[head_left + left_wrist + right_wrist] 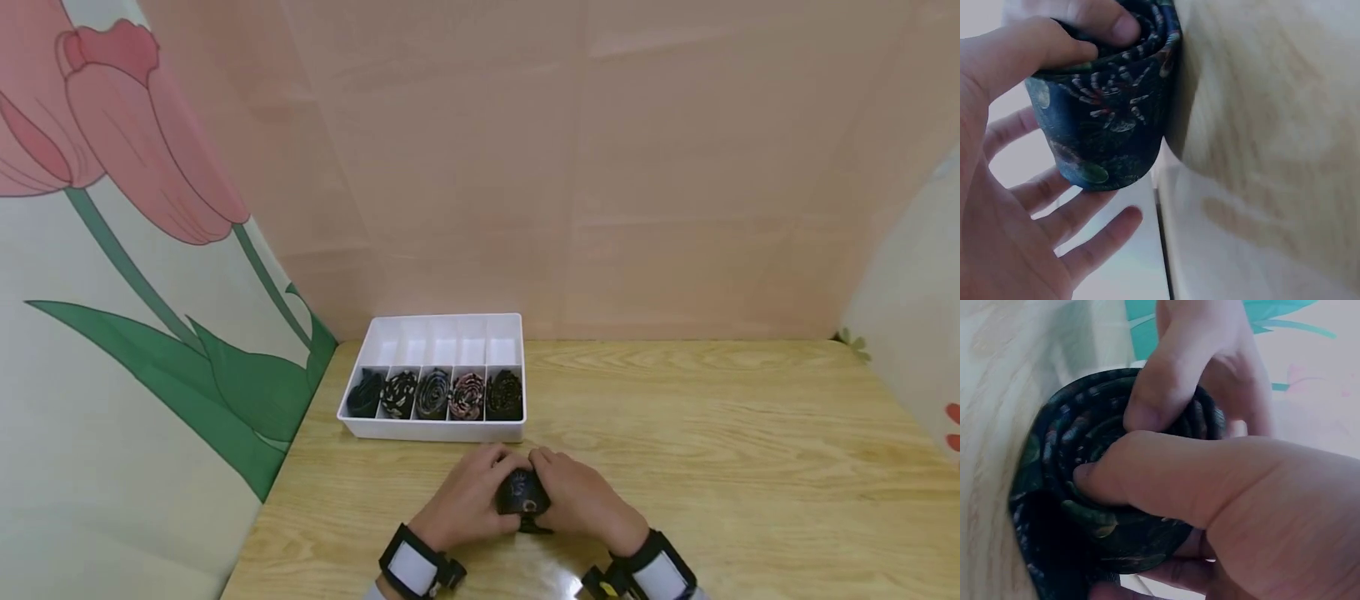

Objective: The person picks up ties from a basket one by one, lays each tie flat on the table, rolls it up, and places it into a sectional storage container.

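Note:
A dark rolled necktie (pixel 521 493) is held on edge between both hands, close to the table's near side. Spiders and leafy marks show on its navy cloth in the left wrist view (pixel 1107 119). My left hand (pixel 480 490) grips one side, thumb on the coil and fingers spread around the outside. From the other side my right hand (pixel 581 496) holds it, the thumb pressed into the coil's layers in the right wrist view. A short loose end of the necktie (pixel 1054 540) hangs off the roll towards the wood. The palms hide part of the roll.
Beyond the hands stands a white divided box (pixel 435 430). Several rolled neckties (pixel 432 395) sit in its front compartments, one in each. The wooden table (pixel 712 467) extends to the right. A pink backdrop (pixel 562 167) rises behind, with a tulip-print sheet (pixel 150 375) at left.

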Tool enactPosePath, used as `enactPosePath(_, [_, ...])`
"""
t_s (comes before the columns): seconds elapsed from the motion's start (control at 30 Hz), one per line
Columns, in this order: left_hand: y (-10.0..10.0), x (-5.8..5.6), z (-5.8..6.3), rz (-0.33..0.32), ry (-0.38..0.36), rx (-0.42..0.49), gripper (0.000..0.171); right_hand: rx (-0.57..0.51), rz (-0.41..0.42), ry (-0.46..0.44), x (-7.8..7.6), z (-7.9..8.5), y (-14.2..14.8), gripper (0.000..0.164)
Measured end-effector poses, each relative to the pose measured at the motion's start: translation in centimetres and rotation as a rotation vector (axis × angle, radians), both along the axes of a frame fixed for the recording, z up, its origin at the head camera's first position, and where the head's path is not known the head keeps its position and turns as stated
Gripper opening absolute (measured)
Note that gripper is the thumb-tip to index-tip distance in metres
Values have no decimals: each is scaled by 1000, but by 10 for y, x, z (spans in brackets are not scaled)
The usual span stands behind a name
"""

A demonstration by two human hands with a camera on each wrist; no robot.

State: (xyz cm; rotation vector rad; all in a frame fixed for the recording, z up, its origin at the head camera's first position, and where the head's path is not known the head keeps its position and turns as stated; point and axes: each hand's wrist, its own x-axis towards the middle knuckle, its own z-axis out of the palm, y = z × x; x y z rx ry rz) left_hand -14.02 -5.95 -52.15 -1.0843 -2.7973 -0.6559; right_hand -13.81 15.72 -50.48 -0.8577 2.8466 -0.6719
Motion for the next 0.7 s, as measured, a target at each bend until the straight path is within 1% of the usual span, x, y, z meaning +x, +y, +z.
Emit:
enactPosePath(0.07, [0, 1, 1, -4, 1, 3, 62, 10, 3, 3, 0, -1, 1, 58])
enactPosePath(0.13, [0, 1, 0, -7, 13, 9, 57, 14, 15, 21, 1, -1, 1, 57])
enactPosePath(0.27, [1, -1, 0, 4, 16, 6, 50, 22, 35, 82, 0, 2, -1, 57])
enactPosePath(0.33, [0, -2, -1, 9, 4, -2, 53, 34, 23, 89, -2, 2, -1, 58])
enactPosePath(0.4, [0, -2, -2, 12, -11, -8, 61, 50, 11, 97, -2, 1, -1, 60])
enactPosePath(0.5, [0, -1, -3, 13, -34, -16, 68, 66, -3, 89, -3, -1, 0, 64])
enactPosePath(0.57, [-1, -1, -3, 13, -51, -8, 67, 57, 9, 91, -3, -2, 1, 65])
enactPosePath(0.7, [-2, 0, 0, 10, -77, 11, 59, 17, 48, 102, -4, -3, 1, 60])
